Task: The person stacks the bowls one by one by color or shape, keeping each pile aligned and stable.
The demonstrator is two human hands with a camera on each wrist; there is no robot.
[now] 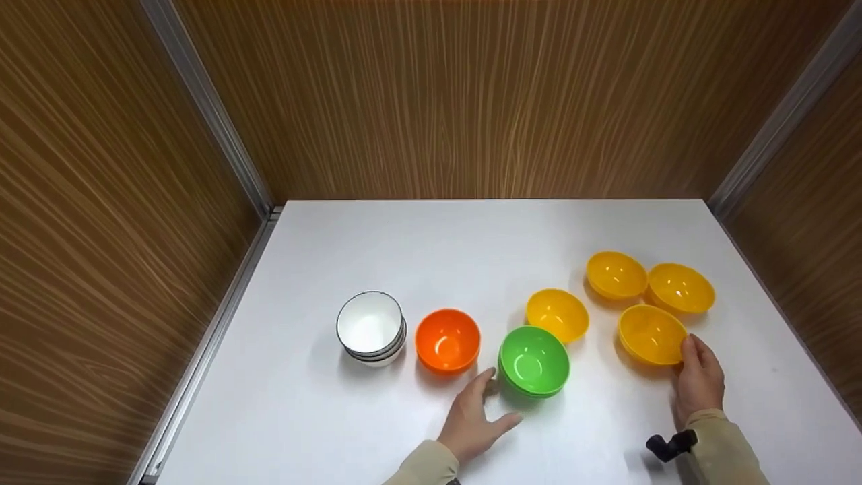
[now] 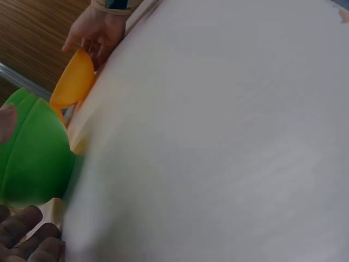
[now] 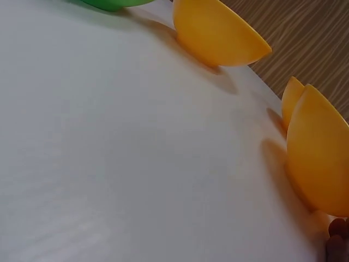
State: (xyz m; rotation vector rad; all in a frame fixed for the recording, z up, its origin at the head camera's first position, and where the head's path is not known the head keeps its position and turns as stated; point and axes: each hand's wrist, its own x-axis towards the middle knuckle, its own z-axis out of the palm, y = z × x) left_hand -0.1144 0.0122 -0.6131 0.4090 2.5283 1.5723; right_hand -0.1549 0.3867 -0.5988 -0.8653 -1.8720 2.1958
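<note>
From left to right on your table (image 1: 404,249) stand a first stack of bowls (image 1: 370,327), a single bowl (image 1: 448,341), a second stack (image 1: 534,362) with another bowl (image 1: 557,312) at its far right side, and a group of three bowls (image 1: 616,275).

1. In the head view, the green stack (image 1: 534,360) is covering the near edge of one yellow bowl (image 1: 555,311).
2. The white stack (image 1: 370,323) is concealing its lower bowls' insides, leaving their number uncertain.
3. The bottom edge is cutting off both sleeves (image 1: 727,450).
4. In the left wrist view, the left edge is cropping the green stack and the left hand (image 2: 34,239), and an upper right corner patch (image 2: 344,15) is showing too little to identify.
5. In the right wrist view, the right edge is slicing through a second yellow bowl (image 3: 322,158) and hiding most of the right hand (image 3: 338,237).
</note>
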